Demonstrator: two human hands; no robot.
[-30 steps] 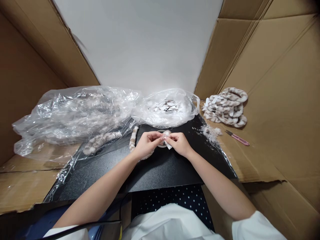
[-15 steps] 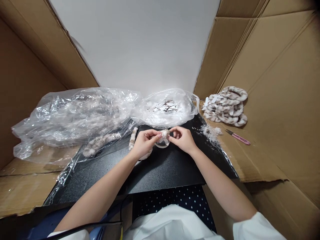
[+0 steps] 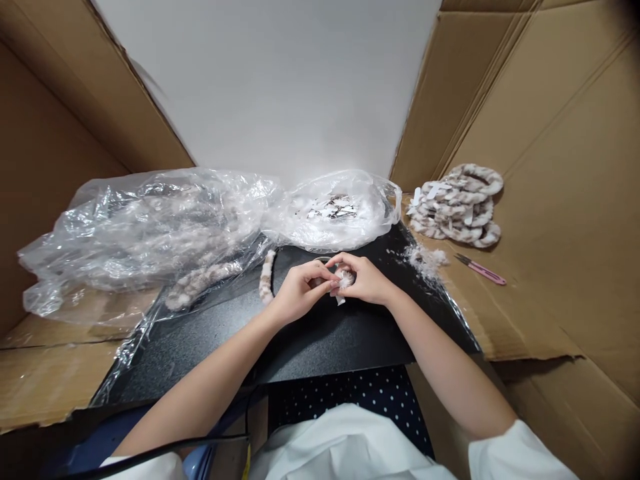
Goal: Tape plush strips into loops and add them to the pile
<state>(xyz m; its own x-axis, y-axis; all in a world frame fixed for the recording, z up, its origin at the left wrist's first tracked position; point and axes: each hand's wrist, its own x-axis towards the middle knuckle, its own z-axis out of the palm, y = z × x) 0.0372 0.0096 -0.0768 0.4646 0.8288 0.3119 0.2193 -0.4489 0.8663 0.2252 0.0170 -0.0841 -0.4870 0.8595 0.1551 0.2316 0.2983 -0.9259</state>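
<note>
The left hand [image 3: 300, 292] and the right hand [image 3: 369, 280] are close together above the black table [image 3: 320, 347]. Between them is a small fluffy piece [image 3: 345, 279], of white and brown colour. The fingers of the left hand are bent and almost closed, with the tips of thumb and forefinger pinching at the left side of this piece. The fingers of the right hand are curved around it from the other side, with a small opening through which the fluff is seen; they also hold it. The exact place of each fingertip is partly hidden. A white strip [image 3: 341, 300] sticks out just below the fingers.

To the left of the left hand, a furry band [image 3: 267, 277] lies on the table, and its lower part goes behind the hand. Farther left is a large clear bag [image 3: 100, 227] with many fluffy things inside. Beyond the hands there is a smaller plastic bag [image 3: 305, 230], which contains white and dark small pieces. The two bags are touching.

On the right, a pile of furry rings [image 3: 460, 207] with white tags lies on the cardboard [image 3: 550, 233]. Nearer to the person, some loose fluff [image 3: 423, 262] is scattered at the right edge of the table. Beside it, a pink cutter [image 3: 485, 272] with a dark blade lies on the cardboard, its blade pointing to the fluff.
</note>
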